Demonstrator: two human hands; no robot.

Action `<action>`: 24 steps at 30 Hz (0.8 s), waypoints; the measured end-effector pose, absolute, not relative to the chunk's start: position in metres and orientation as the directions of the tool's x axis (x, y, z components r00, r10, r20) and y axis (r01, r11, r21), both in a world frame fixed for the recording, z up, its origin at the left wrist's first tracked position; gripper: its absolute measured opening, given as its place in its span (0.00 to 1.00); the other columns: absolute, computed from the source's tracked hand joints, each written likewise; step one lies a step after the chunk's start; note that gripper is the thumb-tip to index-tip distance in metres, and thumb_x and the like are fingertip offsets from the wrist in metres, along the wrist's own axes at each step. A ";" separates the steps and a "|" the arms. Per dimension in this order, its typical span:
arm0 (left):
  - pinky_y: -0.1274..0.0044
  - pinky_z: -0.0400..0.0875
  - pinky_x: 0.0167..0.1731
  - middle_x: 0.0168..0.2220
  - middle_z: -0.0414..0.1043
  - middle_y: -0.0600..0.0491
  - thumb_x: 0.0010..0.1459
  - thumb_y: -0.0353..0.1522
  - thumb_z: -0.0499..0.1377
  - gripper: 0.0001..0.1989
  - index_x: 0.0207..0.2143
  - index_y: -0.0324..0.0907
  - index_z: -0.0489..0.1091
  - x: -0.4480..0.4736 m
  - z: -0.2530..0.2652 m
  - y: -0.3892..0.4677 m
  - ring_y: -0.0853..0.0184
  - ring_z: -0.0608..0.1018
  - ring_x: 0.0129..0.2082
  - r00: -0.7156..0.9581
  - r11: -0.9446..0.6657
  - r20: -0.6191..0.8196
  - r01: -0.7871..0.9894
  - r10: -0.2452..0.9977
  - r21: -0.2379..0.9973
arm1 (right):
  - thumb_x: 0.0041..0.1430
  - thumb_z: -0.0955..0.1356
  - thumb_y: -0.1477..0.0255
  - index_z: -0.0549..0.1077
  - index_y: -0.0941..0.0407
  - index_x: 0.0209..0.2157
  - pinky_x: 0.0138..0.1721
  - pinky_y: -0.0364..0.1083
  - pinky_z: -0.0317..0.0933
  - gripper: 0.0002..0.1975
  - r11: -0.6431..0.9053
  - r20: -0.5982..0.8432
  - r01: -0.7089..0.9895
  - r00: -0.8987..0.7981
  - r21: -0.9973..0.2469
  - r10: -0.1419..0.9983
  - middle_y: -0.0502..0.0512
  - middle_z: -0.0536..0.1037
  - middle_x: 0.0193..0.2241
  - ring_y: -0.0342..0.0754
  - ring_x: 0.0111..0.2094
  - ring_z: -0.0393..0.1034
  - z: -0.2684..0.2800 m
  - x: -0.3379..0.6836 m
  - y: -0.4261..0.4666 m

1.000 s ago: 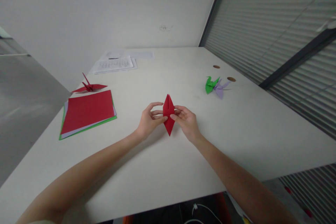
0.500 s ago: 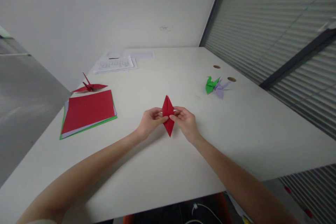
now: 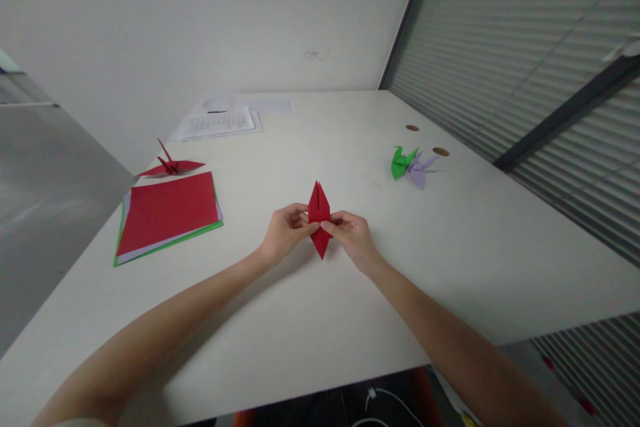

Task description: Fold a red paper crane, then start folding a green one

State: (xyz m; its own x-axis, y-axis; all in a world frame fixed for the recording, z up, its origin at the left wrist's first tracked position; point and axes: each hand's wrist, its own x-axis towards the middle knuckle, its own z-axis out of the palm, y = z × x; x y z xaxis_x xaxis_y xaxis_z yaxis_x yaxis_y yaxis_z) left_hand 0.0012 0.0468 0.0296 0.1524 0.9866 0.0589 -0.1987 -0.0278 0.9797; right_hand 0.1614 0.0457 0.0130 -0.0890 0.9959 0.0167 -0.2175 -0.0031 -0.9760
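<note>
A folded red origami paper (image 3: 319, 202) in a narrow diamond shape is held upright over the table's middle. A slit runs down its upper half, and its lower point faces me. My left hand (image 3: 287, 232) pinches its left edge, the thumb across the front and the fingers curled behind. From the other side my right hand (image 3: 354, 235) grips the right edge in the same way. Both thumb tips nearly meet at the widest part of the paper. The fingertips behind it are partly hidden.
On the white table (image 3: 310, 327), a stack of coloured sheets (image 3: 170, 210) lies left, with a red paper crane (image 3: 173, 166) behind it. Written papers (image 3: 220, 122) lie at the back left. A green crane (image 3: 401, 162) and a lilac crane (image 3: 418, 171) stand right, near two round holes.
Both hands and the red paper have shifted very slightly left. My right hand's fingers sit a little lower against the edge. Everything else is unchanged.
</note>
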 end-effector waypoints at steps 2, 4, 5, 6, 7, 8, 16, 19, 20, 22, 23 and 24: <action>0.79 0.71 0.29 0.24 0.75 0.55 0.40 0.33 0.72 0.18 0.35 0.37 0.74 0.001 0.031 0.047 0.72 0.75 0.24 0.157 -0.012 0.046 -0.211 0.986 0.977 | 0.38 0.78 0.60 0.76 0.55 0.25 0.35 0.47 0.67 0.16 -0.011 0.009 -0.222 -0.090 -0.975 0.996 0.51 0.80 0.25 0.45 0.27 0.72 0.015 0.161 0.045; 0.78 0.71 0.30 0.25 0.75 0.55 0.40 0.33 0.72 0.19 0.36 0.37 0.74 0.000 0.032 0.046 0.72 0.76 0.25 0.173 0.019 0.019 -0.219 0.985 0.975 | 0.37 0.78 0.60 0.76 0.55 0.24 0.34 0.47 0.67 0.16 -0.025 -0.003 -0.236 -0.090 -0.971 0.996 0.50 0.79 0.24 0.44 0.26 0.71 0.016 0.161 0.045; 0.78 0.72 0.31 0.25 0.76 0.55 0.40 0.33 0.72 0.19 0.36 0.37 0.75 -0.001 0.033 0.046 0.72 0.76 0.25 0.181 0.038 0.003 -0.226 0.984 0.973 | 0.37 0.79 0.60 0.75 0.55 0.23 0.34 0.46 0.66 0.16 -0.032 -0.010 -0.246 -0.089 -0.969 0.996 0.50 0.79 0.24 0.44 0.26 0.71 0.016 0.161 0.045; 0.77 0.72 0.31 0.25 0.76 0.54 0.41 0.34 0.72 0.20 0.37 0.36 0.75 -0.001 0.033 0.046 0.71 0.76 0.25 0.188 0.057 -0.012 -0.236 0.982 0.970 | 0.37 0.79 0.61 0.75 0.55 0.23 0.33 0.46 0.66 0.16 -0.037 -0.015 -0.255 -0.088 -0.966 0.996 0.50 0.79 0.24 0.44 0.26 0.70 0.016 0.161 0.045; 0.77 0.73 0.32 0.25 0.76 0.54 0.41 0.34 0.72 0.20 0.37 0.36 0.75 -0.001 0.033 0.045 0.71 0.77 0.26 0.194 0.072 -0.023 -0.250 0.981 0.966 | 0.37 0.79 0.61 0.75 0.55 0.23 0.33 0.46 0.65 0.16 -0.040 -0.018 -0.262 -0.087 -0.964 0.996 0.50 0.79 0.24 0.44 0.26 0.70 0.016 0.160 0.045; 0.76 0.73 0.33 0.26 0.77 0.53 0.42 0.35 0.72 0.19 0.36 0.36 0.75 -0.001 0.034 0.045 0.70 0.77 0.26 0.196 0.080 -0.029 -0.259 0.980 0.962 | 0.37 0.79 0.61 0.75 0.55 0.23 0.33 0.46 0.65 0.16 -0.042 -0.019 -0.267 -0.085 -0.963 0.996 0.50 0.79 0.24 0.44 0.26 0.70 0.016 0.160 0.046; 0.74 0.74 0.34 0.30 0.79 0.50 0.41 0.35 0.72 0.15 0.31 0.37 0.77 0.001 0.033 0.045 0.66 0.79 0.29 0.135 0.004 0.025 -0.213 0.990 0.977 | 0.35 0.79 0.59 0.75 0.55 0.22 0.31 0.45 0.64 0.17 -0.053 -0.035 -0.299 -0.064 -0.953 0.997 0.50 0.78 0.22 0.43 0.25 0.69 0.014 0.157 0.045; 0.75 0.74 0.33 0.29 0.79 0.50 0.40 0.35 0.72 0.15 0.31 0.37 0.78 0.001 0.032 0.044 0.68 0.78 0.28 0.119 0.011 0.019 -0.241 0.993 0.971 | 0.35 0.79 0.59 0.74 0.55 0.22 0.32 0.46 0.64 0.17 -0.046 -0.024 -0.309 -0.073 -0.950 0.997 0.49 0.78 0.23 0.44 0.25 0.69 0.013 0.155 0.044; 0.75 0.73 0.33 0.29 0.79 0.50 0.40 0.35 0.72 0.15 0.31 0.37 0.78 0.001 0.031 0.044 0.68 0.78 0.28 0.122 0.017 0.015 -0.257 0.992 0.966 | 0.35 0.79 0.60 0.74 0.55 0.22 0.32 0.46 0.64 0.17 -0.040 -0.017 -0.309 -0.079 -0.950 0.997 0.49 0.78 0.23 0.44 0.25 0.68 0.013 0.155 0.044; 0.75 0.73 0.33 0.29 0.79 0.50 0.39 0.35 0.73 0.15 0.31 0.37 0.78 0.001 0.031 0.044 0.68 0.78 0.28 0.140 0.035 0.005 -0.286 0.990 0.957 | 0.36 0.79 0.59 0.74 0.55 0.22 0.32 0.46 0.64 0.17 -0.031 -0.006 -0.307 -0.084 -0.951 0.996 0.49 0.77 0.22 0.43 0.25 0.68 0.012 0.155 0.044; 0.76 0.73 0.33 0.28 0.79 0.50 0.39 0.35 0.73 0.15 0.31 0.37 0.78 0.000 0.031 0.044 0.69 0.78 0.27 0.148 0.044 0.000 -0.293 0.989 0.955 | 0.36 0.79 0.59 0.73 0.55 0.22 0.32 0.46 0.64 0.17 -0.030 -0.005 -0.302 -0.081 -0.953 0.997 0.49 0.77 0.22 0.43 0.25 0.68 0.012 0.155 0.044; 0.76 0.73 0.33 0.28 0.79 0.50 0.39 0.35 0.73 0.15 0.31 0.37 0.77 0.000 0.031 0.045 0.69 0.77 0.27 0.153 0.051 -0.006 -0.292 0.988 0.955 | 0.37 0.79 0.59 0.73 0.55 0.22 0.32 0.46 0.64 0.17 -0.029 -0.007 -0.294 -0.076 -0.955 0.997 0.49 0.77 0.22 0.43 0.25 0.68 0.011 0.155 0.044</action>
State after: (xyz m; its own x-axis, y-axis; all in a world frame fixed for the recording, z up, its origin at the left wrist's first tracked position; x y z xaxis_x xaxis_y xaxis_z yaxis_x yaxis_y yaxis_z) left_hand 0.0003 0.0447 0.0310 0.1532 0.9882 -0.0064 -0.2917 0.0514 0.9551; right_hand 0.1550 0.0440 0.0114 -0.0756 0.9971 -0.0069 -0.2940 -0.0289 -0.9554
